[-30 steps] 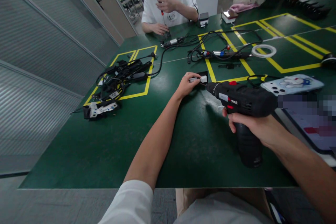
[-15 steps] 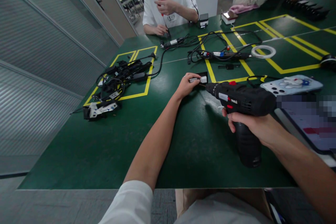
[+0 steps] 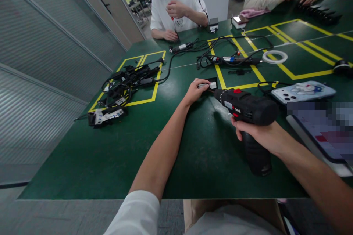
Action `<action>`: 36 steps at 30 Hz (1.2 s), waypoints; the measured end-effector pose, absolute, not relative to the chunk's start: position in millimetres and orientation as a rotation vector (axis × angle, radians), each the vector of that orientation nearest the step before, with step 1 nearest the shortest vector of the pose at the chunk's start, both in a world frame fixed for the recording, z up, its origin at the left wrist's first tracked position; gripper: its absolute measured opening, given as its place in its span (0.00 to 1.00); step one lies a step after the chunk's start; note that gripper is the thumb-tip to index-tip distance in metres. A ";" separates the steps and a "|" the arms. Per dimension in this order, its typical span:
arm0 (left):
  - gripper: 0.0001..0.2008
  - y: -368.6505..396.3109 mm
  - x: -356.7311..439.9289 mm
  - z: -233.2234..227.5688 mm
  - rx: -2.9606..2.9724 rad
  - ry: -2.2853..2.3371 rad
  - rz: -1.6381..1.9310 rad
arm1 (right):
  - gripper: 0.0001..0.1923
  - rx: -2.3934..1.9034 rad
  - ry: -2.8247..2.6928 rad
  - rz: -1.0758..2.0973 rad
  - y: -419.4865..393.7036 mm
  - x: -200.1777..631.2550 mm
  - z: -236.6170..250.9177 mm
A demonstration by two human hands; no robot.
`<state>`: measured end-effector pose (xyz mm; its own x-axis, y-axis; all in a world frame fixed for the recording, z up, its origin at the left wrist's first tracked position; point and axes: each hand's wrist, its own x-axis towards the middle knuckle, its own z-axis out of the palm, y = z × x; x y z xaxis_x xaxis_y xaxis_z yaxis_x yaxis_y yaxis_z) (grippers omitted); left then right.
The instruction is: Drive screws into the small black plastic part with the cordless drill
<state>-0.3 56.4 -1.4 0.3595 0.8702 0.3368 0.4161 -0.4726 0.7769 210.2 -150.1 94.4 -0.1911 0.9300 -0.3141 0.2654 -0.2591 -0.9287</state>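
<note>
Fingers of the left hand [image 3: 196, 91] close on a small white piece [image 3: 212, 85] well in from the near edge of the desk [image 3: 110, 169], the right hand [image 3: 255, 130] wraps a drill [image 3: 245, 107] aimed there, and work looks under way, unfinished.

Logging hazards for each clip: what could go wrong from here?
The left hand holds the small white block close to the thin metal bit of the black-and-red power drill; a slip might injure that hand. The light-blue patterned phone appears near the drill's rear, so a swing could knock it.
</note>
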 end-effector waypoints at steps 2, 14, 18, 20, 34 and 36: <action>0.11 56.1 -0.1 -1.0 2.040 1.110 1.013 | 0.06 -1.492 -1.426 1.492 -151.0 209.8 91.5; 0.11 55.7 0.1 0.8 2.029 1.123 1.002 | 0.05 -1.483 -1.530 1.431 -151.4 211.7 82.2; 0.11 54.9 0.4 2.0 2.021 1.143 0.990 | 0.07 -1.450 -1.494 1.469 -151.0 210.1 83.1; 0.11 54.3 0.2 2.5 2.022 1.147 0.989 | 0.08 -1.441 -1.480 1.475 -151.7 209.4 85.1; 0.10 53.2 0.7 4.3 2.020 1.150 0.985 | 0.07 -1.488 -1.455 1.452 -154.5 210.8 84.9; 0.10 52.7 0.9 4.8 2.012 1.144 0.991 | 0.09 -1.478 -1.436 1.454 -155.6 210.3 85.2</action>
<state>0.9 52.7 4.8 0.3453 0.8877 0.3046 0.4282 -0.4378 0.7905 210.3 -155.6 85.2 -0.1914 0.9401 -0.2822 0.2703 -0.2259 -0.9359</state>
